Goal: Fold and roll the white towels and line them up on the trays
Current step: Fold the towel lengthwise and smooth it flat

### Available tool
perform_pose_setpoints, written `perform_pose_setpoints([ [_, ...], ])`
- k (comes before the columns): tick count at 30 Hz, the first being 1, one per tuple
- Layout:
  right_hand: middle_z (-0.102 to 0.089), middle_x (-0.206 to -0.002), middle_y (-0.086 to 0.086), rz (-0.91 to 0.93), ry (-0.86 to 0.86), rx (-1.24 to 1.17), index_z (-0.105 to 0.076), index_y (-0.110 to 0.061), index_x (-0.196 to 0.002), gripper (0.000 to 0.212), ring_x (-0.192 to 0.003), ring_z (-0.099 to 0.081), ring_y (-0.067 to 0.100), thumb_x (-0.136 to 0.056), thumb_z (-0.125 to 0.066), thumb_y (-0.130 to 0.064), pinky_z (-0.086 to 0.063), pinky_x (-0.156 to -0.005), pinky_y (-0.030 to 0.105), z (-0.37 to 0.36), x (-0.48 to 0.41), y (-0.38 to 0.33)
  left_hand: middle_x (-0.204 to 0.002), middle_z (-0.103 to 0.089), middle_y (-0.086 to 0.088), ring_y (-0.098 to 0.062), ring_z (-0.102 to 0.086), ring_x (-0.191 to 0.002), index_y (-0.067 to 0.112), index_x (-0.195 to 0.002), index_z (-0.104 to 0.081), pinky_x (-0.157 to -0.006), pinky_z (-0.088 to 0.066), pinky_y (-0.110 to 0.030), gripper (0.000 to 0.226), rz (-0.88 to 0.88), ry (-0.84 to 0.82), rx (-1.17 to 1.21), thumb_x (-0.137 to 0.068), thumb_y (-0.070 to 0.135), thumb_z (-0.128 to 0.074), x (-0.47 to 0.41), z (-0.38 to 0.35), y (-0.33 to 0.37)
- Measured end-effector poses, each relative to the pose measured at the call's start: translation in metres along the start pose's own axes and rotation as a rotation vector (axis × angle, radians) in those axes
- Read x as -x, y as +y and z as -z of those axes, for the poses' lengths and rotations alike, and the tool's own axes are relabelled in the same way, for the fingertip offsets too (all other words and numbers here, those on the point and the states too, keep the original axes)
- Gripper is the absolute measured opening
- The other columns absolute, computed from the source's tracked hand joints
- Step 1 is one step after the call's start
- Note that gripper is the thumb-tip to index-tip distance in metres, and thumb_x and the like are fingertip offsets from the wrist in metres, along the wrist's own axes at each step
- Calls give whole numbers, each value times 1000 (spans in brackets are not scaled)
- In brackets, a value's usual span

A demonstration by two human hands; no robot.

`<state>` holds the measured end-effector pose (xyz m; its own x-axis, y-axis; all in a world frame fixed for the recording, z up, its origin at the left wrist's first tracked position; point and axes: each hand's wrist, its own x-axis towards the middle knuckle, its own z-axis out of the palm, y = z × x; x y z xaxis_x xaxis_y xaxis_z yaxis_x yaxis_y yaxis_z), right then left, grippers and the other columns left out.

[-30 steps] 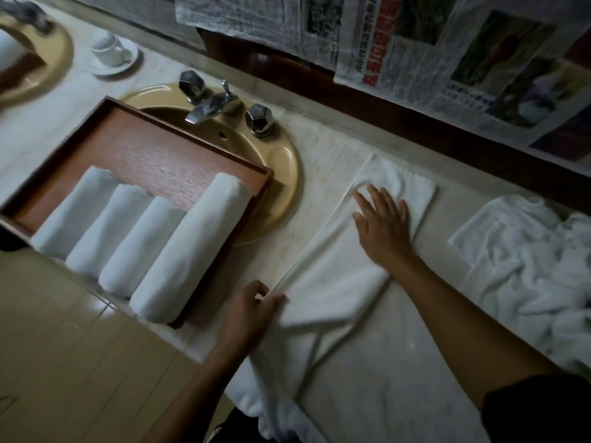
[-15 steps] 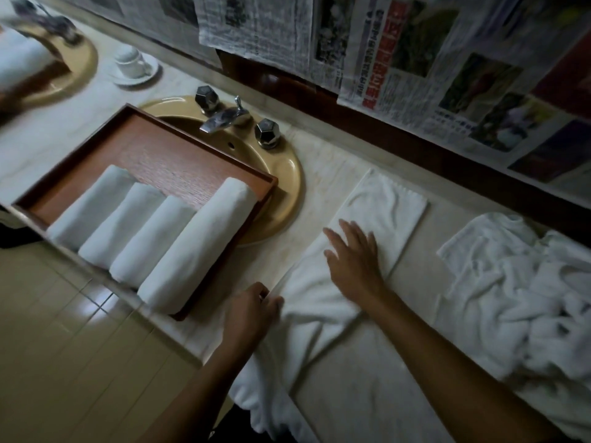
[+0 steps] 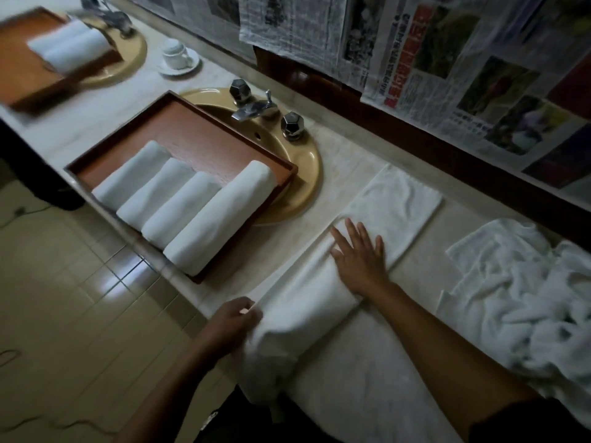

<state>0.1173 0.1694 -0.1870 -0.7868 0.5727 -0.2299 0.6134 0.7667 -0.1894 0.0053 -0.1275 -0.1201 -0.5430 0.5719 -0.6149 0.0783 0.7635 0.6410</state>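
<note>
The person stood at the marble counter point(image 3: 367, 394) with one white towel point(image 3: 396, 199) laid out in a long folded strip, running from near the wall to the counter's front edge, where its near end hung over. A second ago the right hand point(image 3: 359, 255) had lain high up the strip, close to the far end. It had since slid back toward the body and now pressed flat on the middle of the towel, fingers straight and spread, holding nothing. The left hand point(image 3: 235, 318) had kept its place at the near left edge, fingers curled and pinching the cloth there. Between the two hands the strip looked thicker and tidier than before, so I took that sweep for a smoothing of the lengthwise fold. The rolling itself seemed not yet begun.

Just to the left, the wooden tray point(image 3: 198, 135) sat partly over the yellow basin point(image 3: 303, 174), below the chrome tap point(image 3: 252, 107). It carried four rolled towels point(image 3: 192, 206) side by side, with bare wood behind them. A second tray point(image 3: 19, 75) farther along also held rolls point(image 3: 70, 46), though blurred. A heap of unfolded towels point(image 3: 527, 298) waited on the right, well apart from the hands, so I judged much of the job remained.
</note>
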Motion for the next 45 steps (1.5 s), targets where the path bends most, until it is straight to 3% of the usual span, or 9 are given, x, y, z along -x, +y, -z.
perform_pose_setpoints([
  [3,3,-172,-8,-3,-12,-6,-8,-45,-161,58,-158,4,19,-107,-29,-51,-3,-123,60,2,0,-2,-76,-70,0,-13,-66,-66,21,-85,-61,-54,-50,-26,16,51,246,-59,-100,25,-61,-4,0,-20],
  [12,6,-172,2,-31,-81,78,-10,-40,-161,58,-157,7,28,-108,-32,-46,-2,-123,61,14,0,-14,-79,-64,3,-9,-61,-68,22,-85,-55,-50,-39,-23,17,63,361,-70,-97,25,-67,-5,-15,-21],
  [17,-11,-171,7,178,-44,-33,-25,-37,-160,58,-157,-8,30,-103,-38,-44,-11,-123,58,4,59,-83,-81,-64,1,-12,-59,-70,24,-84,-55,-50,-36,-23,17,54,363,-92,-96,26,-66,-4,-16,-22],
  [23,14,-171,-8,159,-214,6,-11,-49,-158,61,-157,14,20,-104,-38,-56,-1,-121,63,-16,87,-97,-75,-54,6,-5,-45,-60,20,-77,-53,-49,-32,-14,20,-47,84,-207,-89,17,-69,12,1,-43],
  [27,17,-169,-13,92,-295,-41,-11,-51,-158,62,-156,17,16,-104,-43,-51,4,-121,60,-9,80,-101,-73,-57,4,-7,-49,-61,21,-79,-64,-60,-46,-33,8,-30,-28,-328,-87,20,-66,28,34,-93],
  [32,17,-169,-15,2,-284,-58,-13,-51,-156,64,-156,15,16,-104,-48,-40,0,-122,59,-9,84,-114,-95,-74,-14,-15,-68,-79,7,-104,-75,-73,-54,-29,18,-151,-279,137,-95,23,-72,51,72,-107],
  [35,16,-169,-15,-55,-292,-93,-15,-50,-156,64,-157,14,17,-105,-49,-33,0,-123,59,-7,84,-124,-96,-75,-13,-15,-68,-81,9,-101,-76,-73,-53,-30,17,-148,-271,114,-98,25,-68,49,88,-123],
  [39,7,-171,-10,-115,-227,-58,-19,-47,-158,65,-158,7,22,-104,-49,-28,-4,-123,58,-10,91,-135,-83,-69,2,-15,-66,-80,28,-83,-68,-76,-54,-39,12,-145,-197,-257,-95,29,-67,30,100,-163],
  [45,-44,-153,13,-348,236,-311,-48,-21,-149,57,-140,-41,34,-95,-66,-23,-38,-113,49,-30,155,-161,-100,-70,7,-5,-64,-85,22,-111,-71,-64,-43,-18,16,-267,-41,-390,-98,30,-64,12,91,-145],
])
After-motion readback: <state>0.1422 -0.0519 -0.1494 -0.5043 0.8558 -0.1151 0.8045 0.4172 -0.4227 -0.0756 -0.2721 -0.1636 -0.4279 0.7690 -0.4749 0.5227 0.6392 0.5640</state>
